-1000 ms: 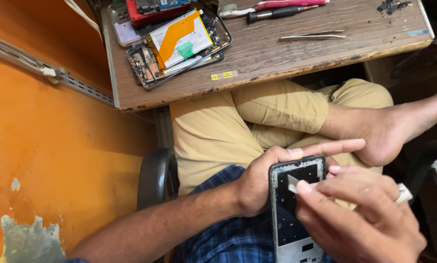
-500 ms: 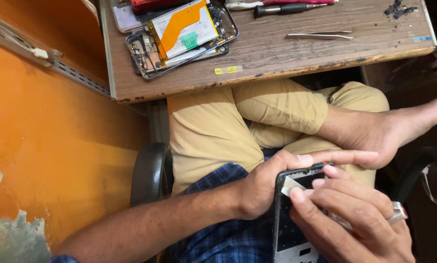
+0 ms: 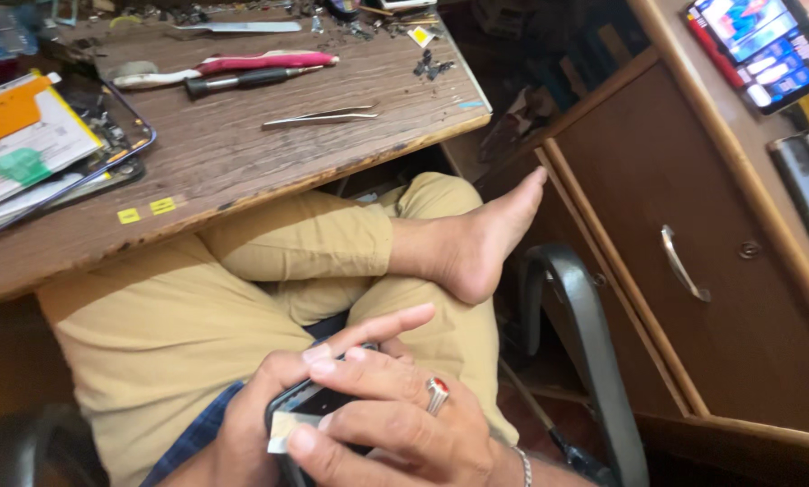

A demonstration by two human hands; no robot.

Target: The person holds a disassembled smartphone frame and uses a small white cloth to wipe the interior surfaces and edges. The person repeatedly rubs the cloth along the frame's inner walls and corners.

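On the far left of the wooden workbench an opened phone lies with its back off, an orange-and-white battery showing, so by the look of it that job waits unfinished while you work another handset in your lap. Right of it lie a pink-handled tool, a black screwdriver and tweezers, all untouched and well apart from your hands. Near the bottom edge, your left hand curls around a dark phone, index finger stretched out over it; your right hand, wearing a red-stoned ring, presses fingers down on its face, thumb on a pale strip at its near corner. Whether that strip is coming off or going on, I cannot tell. Room is tight: bench edge above your knees, chair armrest and brown cabinet close on the right.
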